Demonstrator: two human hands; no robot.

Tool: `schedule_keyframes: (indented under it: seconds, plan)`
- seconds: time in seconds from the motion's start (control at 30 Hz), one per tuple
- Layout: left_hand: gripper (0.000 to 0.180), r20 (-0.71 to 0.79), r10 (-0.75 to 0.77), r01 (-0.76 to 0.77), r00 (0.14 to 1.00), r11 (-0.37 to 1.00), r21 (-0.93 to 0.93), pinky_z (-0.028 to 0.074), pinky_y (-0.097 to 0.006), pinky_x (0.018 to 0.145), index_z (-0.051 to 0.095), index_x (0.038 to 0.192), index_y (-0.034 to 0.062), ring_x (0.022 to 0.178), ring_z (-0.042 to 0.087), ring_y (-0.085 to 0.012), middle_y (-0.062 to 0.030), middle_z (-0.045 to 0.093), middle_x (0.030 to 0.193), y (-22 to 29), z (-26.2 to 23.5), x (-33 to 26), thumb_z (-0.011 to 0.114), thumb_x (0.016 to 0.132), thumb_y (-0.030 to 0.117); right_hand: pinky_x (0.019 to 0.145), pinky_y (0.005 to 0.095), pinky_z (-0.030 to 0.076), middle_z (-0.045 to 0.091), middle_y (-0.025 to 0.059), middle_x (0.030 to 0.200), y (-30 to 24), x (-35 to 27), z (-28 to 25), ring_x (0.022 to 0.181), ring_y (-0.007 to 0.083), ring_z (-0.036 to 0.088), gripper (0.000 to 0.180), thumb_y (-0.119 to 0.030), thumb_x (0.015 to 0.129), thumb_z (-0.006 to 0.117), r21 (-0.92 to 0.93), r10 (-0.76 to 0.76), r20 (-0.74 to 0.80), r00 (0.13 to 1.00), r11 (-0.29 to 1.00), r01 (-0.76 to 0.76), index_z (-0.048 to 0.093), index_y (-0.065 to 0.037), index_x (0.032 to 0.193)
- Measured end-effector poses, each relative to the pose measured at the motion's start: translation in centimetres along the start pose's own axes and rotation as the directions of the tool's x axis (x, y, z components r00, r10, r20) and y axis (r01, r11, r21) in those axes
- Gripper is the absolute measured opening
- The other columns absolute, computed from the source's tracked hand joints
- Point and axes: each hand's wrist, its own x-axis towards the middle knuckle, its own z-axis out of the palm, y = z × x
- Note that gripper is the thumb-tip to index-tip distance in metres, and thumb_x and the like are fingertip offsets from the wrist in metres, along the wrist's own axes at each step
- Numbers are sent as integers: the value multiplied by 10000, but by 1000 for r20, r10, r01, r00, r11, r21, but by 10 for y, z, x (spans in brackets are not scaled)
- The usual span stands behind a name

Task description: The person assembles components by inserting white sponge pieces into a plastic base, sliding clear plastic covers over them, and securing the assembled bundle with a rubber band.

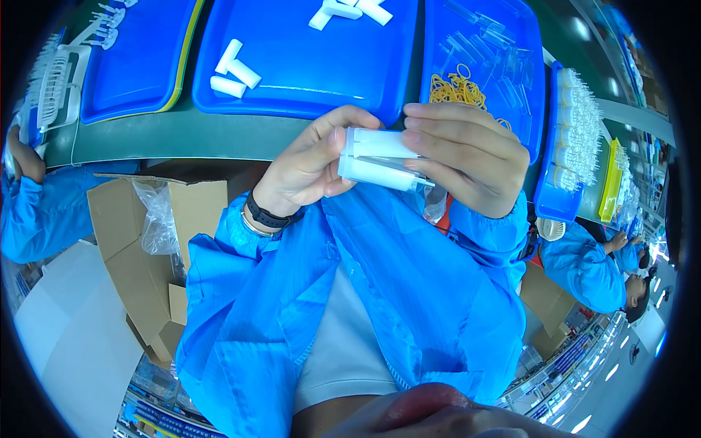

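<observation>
The left hand (307, 164) and the right hand (467, 157) meet at the centre of the view, both closed around a bundle of white plastic tubes (380, 162). The left hand grips the bundle's end with thumb below and fingers curled above; the right hand covers the opposite end, fingers laid across the top. The bundle lies roughly level, held above the blue smock — just short of the green bench edge (182, 139).

At 12 o'clock from the bundle sits a blue tray (307, 80) with loose white tubes (235, 69) on it. At 1 o'clock, a second blue tray (529, 44) holds yellow rubber bands (456, 89) and clear tubes. At 9 o'clock, lower down, stands an open cardboard box (139, 233) with a clear plastic liner. A black wristband (270, 217) sits on the left wrist.
</observation>
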Motion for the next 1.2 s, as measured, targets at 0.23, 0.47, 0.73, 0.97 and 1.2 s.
schedule_keyframes:
  seconds: [0.23, 0.47, 0.73, 0.97, 1.2]
  plan:
    - [496, -28, -35, 35, 999, 999, 25, 574, -271, 568, 426, 1293, 19, 783, 676, -213, -167, 611, 1016, -3, 1, 1, 511, 949, 366, 758, 358, 559, 692, 112, 929, 2, -8, 4, 935, 292, 663, 278, -74, 679, 768, 30, 103, 16, 995, 994, -104, 699, 10, 935]
    - [290, -16, -30, 34, 999, 956, 292, 570, -278, 645, 515, 1131, 75, 881, 650, -257, -140, 421, 1273, 7, 9, 1, 570, 934, 281, 858, 395, 475, 679, 118, 972, 16, -21, -25, 1005, 293, 611, 195, -103, 766, 707, 13, 255, -23, 967, 967, -255, 692, 2, 930]
    - [251, -90, 82, -49, 993, 945, 322, 577, -259, 605, 502, 1072, 93, 890, 656, -268, -161, 428, 1267, 12, 3, -2, 605, 915, 260, 668, 370, 451, 591, 79, 746, 51, -55, -29, 758, 264, 545, 169, -188, 719, 755, -525, 523, -175, 834, 667, -529, 665, -61, 786]
    - [269, -74, 69, -45, 995, 958, 284, 564, -250, 577, 487, 1116, 99, 911, 655, -282, -170, 433, 1278, 11, 2, -2, 602, 916, 236, 631, 365, 435, 581, 75, 730, 59, -59, -26, 714, 256, 536, 125, -124, 739, 728, -452, 611, -183, 770, 643, -618, 626, -54, 754]
    - [671, -190, 51, 22, 980, 932, 362, 572, -286, 675, 239, 1433, 6, 1042, 606, -333, -205, 451, 1320, 13, 16, 0, 606, 890, 151, 601, 278, 393, 555, 34, 723, 56, -61, -42, 689, 134, 515, 112, -102, 764, 743, -121, 667, -276, 692, 690, -713, 649, -40, 772]
